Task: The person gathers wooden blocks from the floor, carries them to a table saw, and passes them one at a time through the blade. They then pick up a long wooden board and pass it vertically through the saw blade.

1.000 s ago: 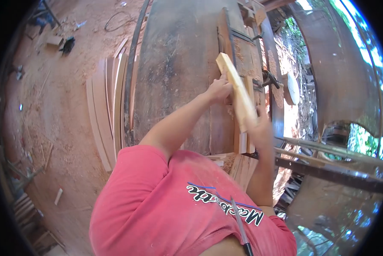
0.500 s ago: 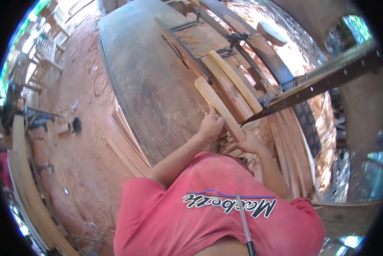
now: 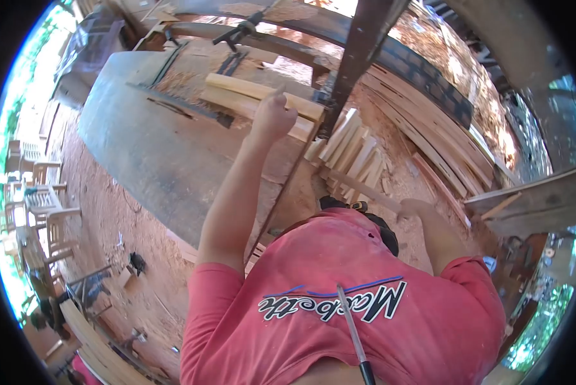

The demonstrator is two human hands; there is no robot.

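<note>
My left hand (image 3: 275, 117) reaches out over the workbench, fingers curled over a pale wooden strip (image 3: 237, 85). Beside that strip lies a second wooden strip (image 3: 227, 102), partly covered by the hand. Low at my right side, my right hand (image 3: 415, 210) is closed around the end of another wooden strip (image 3: 365, 191). This piece slants away from the hand, over the ground near a pile of cut wood pieces (image 3: 355, 151).
The large dark workbench top (image 3: 172, 151) fills the left middle. A clamp (image 3: 240, 32) sits at its far side. A dark beam (image 3: 358, 58) rises beside the bench. Long boards (image 3: 423, 122) lie on the right; plastic chairs (image 3: 44, 202) stand at far left.
My left hand has let go of the strip both hands held and moved to the strips on the bench. My right hand has carried that piece right and down. The view has turned right.
</note>
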